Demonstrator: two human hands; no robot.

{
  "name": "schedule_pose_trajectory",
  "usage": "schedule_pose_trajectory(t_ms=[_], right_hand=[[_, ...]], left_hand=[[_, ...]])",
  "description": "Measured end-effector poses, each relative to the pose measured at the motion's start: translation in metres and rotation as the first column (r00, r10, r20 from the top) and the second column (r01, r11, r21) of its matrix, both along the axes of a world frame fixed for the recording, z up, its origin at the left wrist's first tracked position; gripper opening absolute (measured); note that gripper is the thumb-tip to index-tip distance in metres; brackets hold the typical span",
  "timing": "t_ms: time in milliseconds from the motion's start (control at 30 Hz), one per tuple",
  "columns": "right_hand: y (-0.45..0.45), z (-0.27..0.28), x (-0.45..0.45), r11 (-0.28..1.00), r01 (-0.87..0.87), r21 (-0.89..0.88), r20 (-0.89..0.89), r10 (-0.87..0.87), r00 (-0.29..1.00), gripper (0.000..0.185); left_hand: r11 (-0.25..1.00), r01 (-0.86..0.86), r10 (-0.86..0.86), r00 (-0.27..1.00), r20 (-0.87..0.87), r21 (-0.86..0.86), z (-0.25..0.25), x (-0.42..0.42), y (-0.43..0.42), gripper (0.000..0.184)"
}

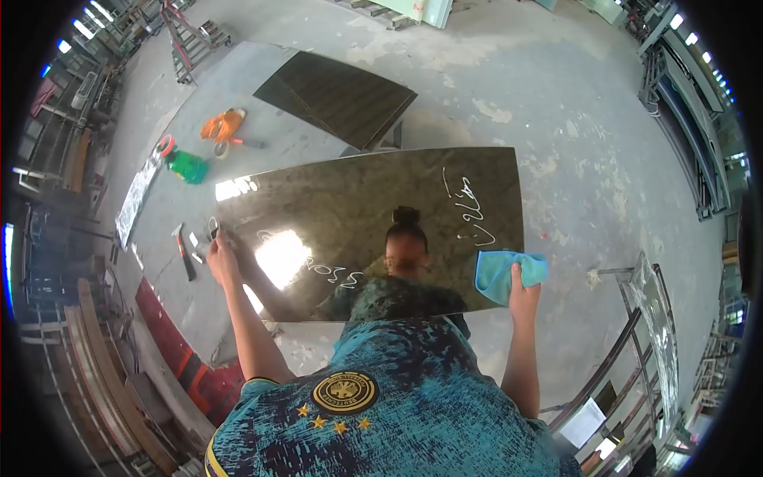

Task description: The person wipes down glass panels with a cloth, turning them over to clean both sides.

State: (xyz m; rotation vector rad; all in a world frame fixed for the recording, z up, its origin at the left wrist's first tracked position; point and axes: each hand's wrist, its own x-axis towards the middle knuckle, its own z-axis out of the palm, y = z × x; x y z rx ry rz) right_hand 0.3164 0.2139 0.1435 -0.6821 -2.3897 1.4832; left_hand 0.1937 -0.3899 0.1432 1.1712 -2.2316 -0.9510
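Observation:
A dark, glossy glass sheet (358, 207) with white handwriting lies before me and mirrors a head and the ceiling lights. At its left edge my left hand (223, 253) is closed around a small dark object, too small to name. My right hand (522, 296) pinches a light blue cloth (494, 274) against the sheet's right edge, with the thumb on top. Part of the cloth lies over the glass and part hangs past the edge.
Beyond the sheet is another dark panel (335, 97). To the left are a green bottle (187, 167), an orange item (223, 124), a tape roll (221, 149) and a hammer (185, 253). Metal racks (685, 119) stand at the right.

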Motion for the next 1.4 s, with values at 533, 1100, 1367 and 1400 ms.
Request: schedule_pose_trajectory(t_ms=[533, 1100, 1367, 1400], right_hand=[[0.037, -0.06, -0.277, 0.934, 0.018, -0.356, 0.223, 0.066, 0.973, 0.047], [-0.153, -0.149, -0.474, 0.95, -0.009, -0.311, 0.544, 0.186, 0.818, 0.038], [-0.2, -0.17, -0.486, 0.95, 0.103, -0.296, 0.662, 0.126, 0.739, 0.035], [-0.2, -0.172, -0.486, 0.952, 0.104, -0.287, 0.67, 0.122, 0.732, 0.035]], left_hand=[[0.996, 0.061, -0.056, 0.995, 0.088, -0.057, 0.004, -0.292, 0.028, 0.056], [0.855, 0.408, -0.393, 0.913, 0.114, -0.321, -0.152, -0.715, -0.07, 0.043], [0.807, 0.505, -0.476, 0.863, 0.17, -0.305, -0.189, -0.782, -0.073, 0.035], [0.799, 0.513, -0.485, 0.858, 0.167, -0.314, -0.197, -0.785, -0.074, 0.035]])
